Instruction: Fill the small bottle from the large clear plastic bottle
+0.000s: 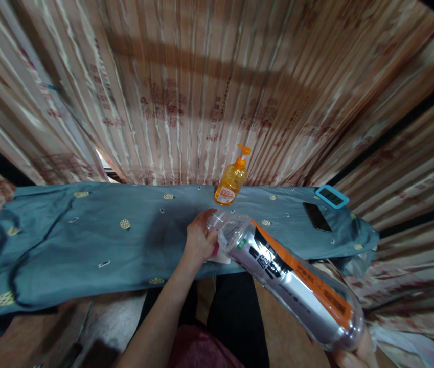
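Note:
A large clear plastic bottle (289, 278) with a silver, black and orange label lies tilted across the lower right, its neck pointing up-left over the table edge. My left hand (200, 240) grips the bottle's neck and cap end. Only the fingertips of my right hand (355, 354) show at the bottom edge, holding the bottle's base. An orange pump bottle of soap (232, 183) stands upright behind them on the blue-grey cloth (86, 240).
A dark phone (317, 216) lies on the cloth at the right, with a small turquoise-framed device (331, 197) beyond it. Striped patterned curtains (201, 92) hang close behind the table. The cloth is wrinkled and droops at the left and right ends.

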`<state>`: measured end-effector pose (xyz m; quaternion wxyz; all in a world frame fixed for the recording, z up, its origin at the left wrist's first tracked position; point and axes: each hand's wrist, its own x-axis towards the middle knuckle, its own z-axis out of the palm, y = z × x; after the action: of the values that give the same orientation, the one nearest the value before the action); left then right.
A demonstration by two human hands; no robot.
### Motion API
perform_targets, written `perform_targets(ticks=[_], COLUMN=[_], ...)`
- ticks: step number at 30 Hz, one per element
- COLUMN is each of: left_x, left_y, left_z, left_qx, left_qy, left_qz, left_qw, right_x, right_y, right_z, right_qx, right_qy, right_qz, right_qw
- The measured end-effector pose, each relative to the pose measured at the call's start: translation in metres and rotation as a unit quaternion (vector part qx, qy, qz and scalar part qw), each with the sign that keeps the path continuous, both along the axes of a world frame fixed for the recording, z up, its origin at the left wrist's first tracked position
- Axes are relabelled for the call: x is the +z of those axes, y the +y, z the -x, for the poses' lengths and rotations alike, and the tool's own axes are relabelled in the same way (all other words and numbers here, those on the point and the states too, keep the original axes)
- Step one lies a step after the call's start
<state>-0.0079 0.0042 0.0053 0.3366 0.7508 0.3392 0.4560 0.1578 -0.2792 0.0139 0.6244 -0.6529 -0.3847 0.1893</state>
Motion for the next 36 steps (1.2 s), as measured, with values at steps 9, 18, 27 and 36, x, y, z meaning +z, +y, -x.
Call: perform_targets(ticks=[9,18,27,36], left_x=[-0.001,-0.003,-0.003,-0.002], left_y=[0.000,0.000,0.000,0.000], left_z=[-0.001,-0.001,-0.001,0.000], left_qx=[0.001,0.001,0.002,0.004], left_qy=[0.002,0.001,0.002,0.008], left_qz=[0.001,-0.013,-0.004,-0.010], left_qw=[1.000,1.000,1.000,1.000], right_x=[0.015,0.011,-0.019,-0.010], right_y=[0.004,0.000,-0.013,-0.008], right_z=[0.018,0.013,-0.014,-0.007], right_qx=[-0.056,-0.044,0.008,-0.005], right_qy=[0.106,0.104,0.068,0.089], right_qz=[0.018,0.016,-0.001,0.006], right_qw=[0.993,0.993,0.998,0.996])
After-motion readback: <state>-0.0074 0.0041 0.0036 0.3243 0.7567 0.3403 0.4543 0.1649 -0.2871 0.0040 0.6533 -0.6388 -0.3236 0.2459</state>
